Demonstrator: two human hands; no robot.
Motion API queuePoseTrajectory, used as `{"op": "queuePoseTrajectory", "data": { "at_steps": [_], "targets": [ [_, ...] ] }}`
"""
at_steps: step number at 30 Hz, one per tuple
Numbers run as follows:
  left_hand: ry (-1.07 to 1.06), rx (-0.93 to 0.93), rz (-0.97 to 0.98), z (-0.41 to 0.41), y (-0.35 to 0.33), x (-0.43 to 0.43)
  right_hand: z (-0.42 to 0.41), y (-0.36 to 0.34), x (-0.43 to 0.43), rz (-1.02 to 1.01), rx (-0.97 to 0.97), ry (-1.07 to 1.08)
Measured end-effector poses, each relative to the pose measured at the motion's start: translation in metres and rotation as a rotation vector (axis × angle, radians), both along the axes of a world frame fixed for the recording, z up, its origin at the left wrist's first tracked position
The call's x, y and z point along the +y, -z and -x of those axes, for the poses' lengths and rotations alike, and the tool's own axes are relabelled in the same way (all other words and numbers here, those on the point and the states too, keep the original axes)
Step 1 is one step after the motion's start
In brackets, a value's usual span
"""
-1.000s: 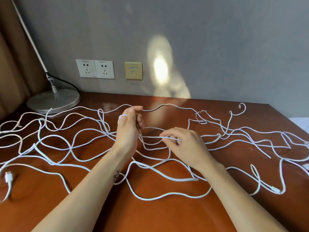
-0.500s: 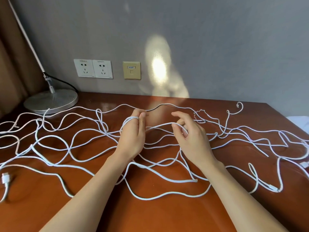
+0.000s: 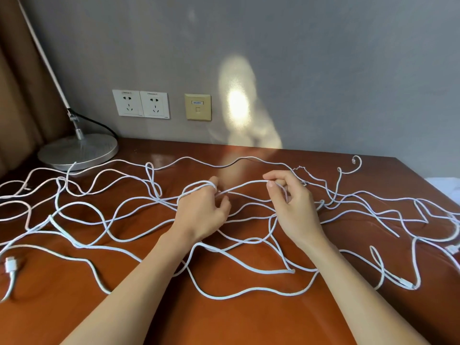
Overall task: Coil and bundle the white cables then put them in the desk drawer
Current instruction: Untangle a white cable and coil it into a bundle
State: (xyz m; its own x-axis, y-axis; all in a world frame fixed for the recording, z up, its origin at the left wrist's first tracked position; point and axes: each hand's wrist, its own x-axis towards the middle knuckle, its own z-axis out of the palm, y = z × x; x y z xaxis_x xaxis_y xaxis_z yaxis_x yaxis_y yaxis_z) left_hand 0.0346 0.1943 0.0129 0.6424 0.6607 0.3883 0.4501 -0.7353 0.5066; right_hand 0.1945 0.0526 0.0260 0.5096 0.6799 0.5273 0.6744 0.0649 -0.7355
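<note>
Across the desk (image 3: 236, 319) white cables (image 3: 286, 271) lie loose in overlapping curves and loops, spread from the left edge to the right, none of them coiled. Near the middle, towards the back, one strand (image 3: 241, 185) is lifted off the wood and runs between the two hands. At its left end it is looped over the curled fingers of the left hand (image 3: 201, 210), which grips it, back of the hand up. At its right end the right hand (image 3: 296, 207) pinches it between thumb and forefinger, the other fingers curled beneath; from there the strand drops behind the palm to the desk. Both forearms reach in from the near edge and cross over several cables. A white plug (image 3: 10, 263) lies at the far left, and a slim connector (image 3: 408, 285) at the near right. At the back left corner stands a lamp (image 3: 79, 150) on a round metal base, with a black cord behind it. On the grey wall (image 3: 323, 70) above are two white sockets (image 3: 140, 103) and, just to their right, a beige port plate (image 3: 198, 107). A brown curtain (image 3: 20, 83) hangs at the far left.
</note>
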Motion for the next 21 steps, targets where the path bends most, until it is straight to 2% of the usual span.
{"op": "queuePoseTrajectory", "data": {
  "at_steps": [3, 6, 10, 13, 17, 21],
  "targets": [
    [-0.077, -0.013, -0.061, -0.0031, -0.0003, -0.0003, 0.0036, 0.0004, 0.0018, -0.038, -0.022, 0.003],
    [-0.118, -0.030, -0.060, -0.0035, -0.0012, 0.0003, 0.0018, 0.0015, 0.0028, -0.085, -0.055, 0.093],
    [-0.161, -0.024, -0.032, -0.0036, -0.0008, 0.0005, -0.0042, 0.0044, 0.0015, 0.001, -0.062, 0.165],
    [-0.170, -0.004, -0.004, -0.0018, -0.0009, -0.0009, -0.0028, 0.0041, 0.0017, 0.066, -0.006, 0.118],
    [-0.182, -0.044, 0.060, -0.0019, -0.0038, -0.0022, 0.0008, 0.0039, 0.0029, 0.119, -0.005, 0.041],
    [-0.059, -0.166, 0.271, -0.0018, -0.0013, 0.0009, -0.0008, 0.0057, 0.0024, 0.151, 0.027, 0.034]
  ]
}}
